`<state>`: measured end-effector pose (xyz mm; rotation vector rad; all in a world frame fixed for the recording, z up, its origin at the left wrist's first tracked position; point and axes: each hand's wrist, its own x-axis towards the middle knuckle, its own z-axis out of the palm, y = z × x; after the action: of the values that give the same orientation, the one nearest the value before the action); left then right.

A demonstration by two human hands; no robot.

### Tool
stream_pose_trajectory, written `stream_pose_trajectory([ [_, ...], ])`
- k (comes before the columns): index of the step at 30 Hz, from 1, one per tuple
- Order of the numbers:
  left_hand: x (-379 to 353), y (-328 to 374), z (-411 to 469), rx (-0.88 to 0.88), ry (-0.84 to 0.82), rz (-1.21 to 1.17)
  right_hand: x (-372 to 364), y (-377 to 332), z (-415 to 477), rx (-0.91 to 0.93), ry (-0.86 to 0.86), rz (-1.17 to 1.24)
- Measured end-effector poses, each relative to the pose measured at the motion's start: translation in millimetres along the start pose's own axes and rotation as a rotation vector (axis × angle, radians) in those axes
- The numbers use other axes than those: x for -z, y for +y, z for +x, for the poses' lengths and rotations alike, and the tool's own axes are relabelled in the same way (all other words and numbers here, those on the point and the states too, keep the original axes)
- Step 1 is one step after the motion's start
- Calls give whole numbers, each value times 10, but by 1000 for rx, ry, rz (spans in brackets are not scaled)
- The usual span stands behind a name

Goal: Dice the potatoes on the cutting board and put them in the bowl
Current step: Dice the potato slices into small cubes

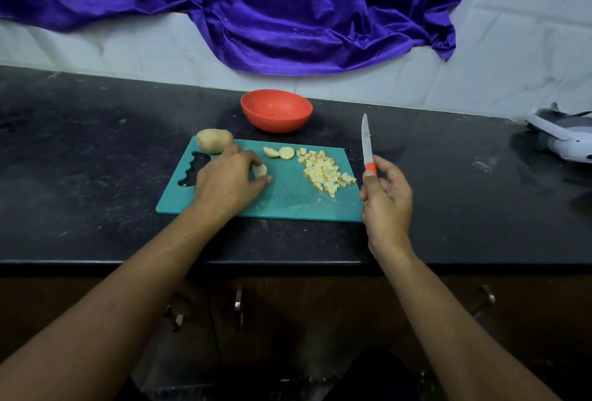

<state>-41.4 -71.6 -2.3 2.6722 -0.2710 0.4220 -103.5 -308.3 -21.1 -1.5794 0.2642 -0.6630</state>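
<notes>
At the centre of the frame our left hand [224, 179] lies on the flat teal plastic cutting board [288, 205]. Its fingertips curl down round a pale, thick potato slice [260, 170] and pin it to the board. Further right, our right hand [386, 199] wraps the orange handle of a small white-bladed knife [366, 144], with the blade pointing up and away beside the board's right edge. The rest of the potato is spread over the board. A whole potato [214, 140], tan and unpeeled, sits at the upper left corner, with two round slices [278, 152] a little to its right and a heap of small yellow diced cubes [323, 173] toward the right edge. The round orange-red plastic bowl [278, 123] stands on the black stone counter [96, 144] just behind the board, and we make out no cubes in it. We judge the raw flesh firm and stiff but wet on its cut faces, so the slice may skid. It is best laid on a flat face and held by its rim, fingertips tucked back from the blade. The cubes are light and loose and should scoop or slide better than pinch. The whole potato is heavier and apt to roll. We can read no brand, label or writing on knife, board or bowl.
</notes>
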Motion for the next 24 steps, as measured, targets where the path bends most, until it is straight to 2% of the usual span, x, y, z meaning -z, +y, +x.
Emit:
stream_pose_trajectory([
  [6,17,66,60,-57,-66,32,-8,-3,2,12,-16,-28],
  [10,15,60,-106,-217,-92,-97,-6,-13,-4,20,-14,-40],
  [13,20,-27,-201,-215,-100,-246,-18,-57,-38,45,-21,-89],
  [17,11,-119,-271,-165,-67,-387,-62,-77,-166,206,-152,-303],
  [20,-9,-138,-279,-158,4,-327,-131,-97,-380,338,-292,-523],
  [24,-8,-132,-257,-153,7,-261,-264,-206,-677,499,-418,-884],
])
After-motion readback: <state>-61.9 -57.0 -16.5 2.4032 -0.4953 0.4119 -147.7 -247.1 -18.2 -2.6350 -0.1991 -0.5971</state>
